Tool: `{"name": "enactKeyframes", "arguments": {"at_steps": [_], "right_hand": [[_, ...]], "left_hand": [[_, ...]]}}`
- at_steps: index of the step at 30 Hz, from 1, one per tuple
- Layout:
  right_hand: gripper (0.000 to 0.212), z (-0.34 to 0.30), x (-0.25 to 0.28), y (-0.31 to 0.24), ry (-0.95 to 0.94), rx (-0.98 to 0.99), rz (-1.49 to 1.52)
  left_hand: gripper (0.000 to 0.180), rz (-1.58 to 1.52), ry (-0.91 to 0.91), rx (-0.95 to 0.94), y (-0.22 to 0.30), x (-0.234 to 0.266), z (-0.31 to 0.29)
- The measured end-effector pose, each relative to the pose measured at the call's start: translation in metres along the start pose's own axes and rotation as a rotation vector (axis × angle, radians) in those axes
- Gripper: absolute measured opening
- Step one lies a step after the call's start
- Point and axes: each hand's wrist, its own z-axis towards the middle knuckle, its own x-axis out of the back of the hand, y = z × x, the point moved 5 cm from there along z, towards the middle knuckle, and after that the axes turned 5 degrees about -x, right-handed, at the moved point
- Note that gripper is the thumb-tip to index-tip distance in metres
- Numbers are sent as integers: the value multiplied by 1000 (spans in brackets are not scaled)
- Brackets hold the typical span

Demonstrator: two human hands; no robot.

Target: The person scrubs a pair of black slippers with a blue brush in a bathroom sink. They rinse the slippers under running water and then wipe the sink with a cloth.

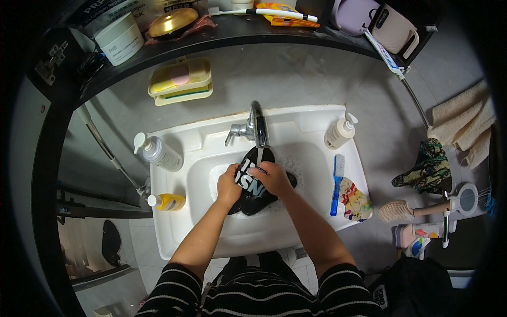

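Note:
Over the white sink basin [198,211], both hands grip a black slipper [248,177] with large white lettering across its strap. My left hand [228,185] is closed round its left side. My right hand [271,178] clasps the right side, thumb on top. The slipper's upper end lies right below the spout of the chrome faucet [259,127], where a stream of water comes down onto it. More black material shows under and to the right of my hands; whether it is a second slipper I cannot tell. Suds float on the water around it.
On the sink's left rim stand a clear pump bottle [161,153] and a yellow bottle [168,202]. The right rim holds a white pump bottle [340,132], a blue brush [337,185] and a patterned cloth [355,201]. A black shelf [232,38] overhangs the back.

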Motion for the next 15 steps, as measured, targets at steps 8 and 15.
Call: {"name": "enactKeyframes", "arguments": {"at_steps": [8,15], "right_hand": [[24,7,-15,-14,265,272,-75],[20,5,-13,25,-44,3,206]], "left_hand": [[31,-283,146,29,-20,-8,3],[32,-223,23,171,-47,-5,9]]}}
